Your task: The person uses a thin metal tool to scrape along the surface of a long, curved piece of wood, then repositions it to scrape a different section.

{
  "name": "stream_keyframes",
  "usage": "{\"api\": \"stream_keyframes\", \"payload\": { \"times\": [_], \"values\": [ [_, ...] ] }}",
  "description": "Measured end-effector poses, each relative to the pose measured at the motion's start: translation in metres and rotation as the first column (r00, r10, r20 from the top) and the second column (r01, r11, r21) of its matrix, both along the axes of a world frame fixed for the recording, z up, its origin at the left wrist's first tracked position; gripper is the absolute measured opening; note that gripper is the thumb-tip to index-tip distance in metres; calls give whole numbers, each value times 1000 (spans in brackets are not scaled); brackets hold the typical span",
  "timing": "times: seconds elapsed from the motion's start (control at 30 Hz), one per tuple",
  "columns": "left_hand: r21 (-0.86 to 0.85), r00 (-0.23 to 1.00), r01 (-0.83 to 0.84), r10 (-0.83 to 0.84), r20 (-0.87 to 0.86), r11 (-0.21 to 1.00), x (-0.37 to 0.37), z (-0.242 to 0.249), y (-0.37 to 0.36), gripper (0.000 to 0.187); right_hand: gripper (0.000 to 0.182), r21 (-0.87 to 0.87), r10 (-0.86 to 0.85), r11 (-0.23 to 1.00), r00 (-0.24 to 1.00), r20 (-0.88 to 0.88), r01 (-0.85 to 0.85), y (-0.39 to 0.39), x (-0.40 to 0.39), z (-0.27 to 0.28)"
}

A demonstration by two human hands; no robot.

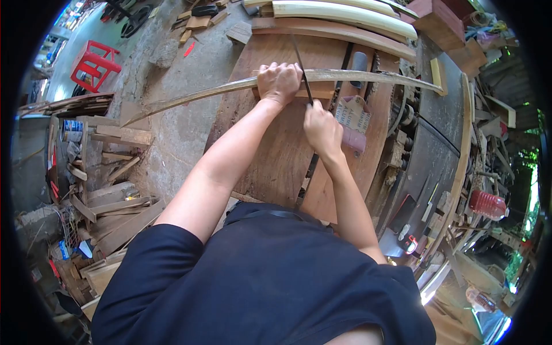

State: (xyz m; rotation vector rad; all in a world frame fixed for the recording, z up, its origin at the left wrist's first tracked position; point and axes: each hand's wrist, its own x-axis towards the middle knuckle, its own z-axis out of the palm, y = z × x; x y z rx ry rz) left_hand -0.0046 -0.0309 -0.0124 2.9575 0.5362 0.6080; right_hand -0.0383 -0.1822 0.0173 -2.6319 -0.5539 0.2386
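A long, thin, curved wooden strip (pixel 207 94) lies crosswise over the workbench (pixel 270 149), its left end reaching past the bench edge. My left hand (pixel 279 84) is closed over the strip near its middle, pressing it down. Just to the right, my right hand (pixel 322 130) is closed around the near end of a handsaw (pixel 306 81). Its dark narrow blade is seen nearly edge-on, crosses the strip beside my left fingers and points away from me. My right fist hides the handle, and the teeth cannot be made out.
Pale curved wood pieces (pixel 345 14) lie at the bench's far end. A labelled pink packet (pixel 354 123) sits right of my right hand. Scrap wood (pixel 123 213) is piled at left; a red stool (pixel 95 66) stands beyond. A red container (pixel 487 204) is at right.
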Motion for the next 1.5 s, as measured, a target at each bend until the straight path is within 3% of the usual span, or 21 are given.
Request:
{"api": "stream_keyframes", "payload": {
  "times": [0.23, 0.37, 0.53, 0.77, 1.0, 1.17, 1.4, 1.5],
  "values": [
    [21, 999, -26, 27, -31, 999, 0, 3, -2, 42, 24, 37, -12, 999, 993, 114, 8, 11, 9, -8],
    [6, 1000, 14, -14, -22, 1000, 2, -1, 2, 43, 24, -23, -9, 1000, 1000, 20, 10, -7, -15, 0],
    [-8, 995, -86, 85, -58, 996, 15, 1, 0, 45, 23, -25, -4, 1000, 995, 96, 7, -7, 7, -5],
    [24, 995, 21, -18, -97, 1000, 2, 5, -3, 42, 24, -22, 5, 1000, 1000, 25, -4, -12, -6, 8],
    [7, 992, 15, -14, -125, 1000, 3, 6, -6, 43, 17, 57, -32, 998, 990, 135, 25, 23, 32, -9],
    [30, 994, -11, 14, -105, 999, 3, 4, -6, 42, 18, 9, -10, 1000, 1000, -16, 10, -15, -9, 8],
    [32, 989, 10, -5, -150, 999, 3, 6, -7, 44, 20, 57, -18, 998, 996, 84, 13, 21, 33, -10],
    [32, 986, -18, 23, -164, 999, 5, 7, -9, 45, 19, 59, -28, 998, 995, 92, 23, 2, 13, -7]
  ]
}}
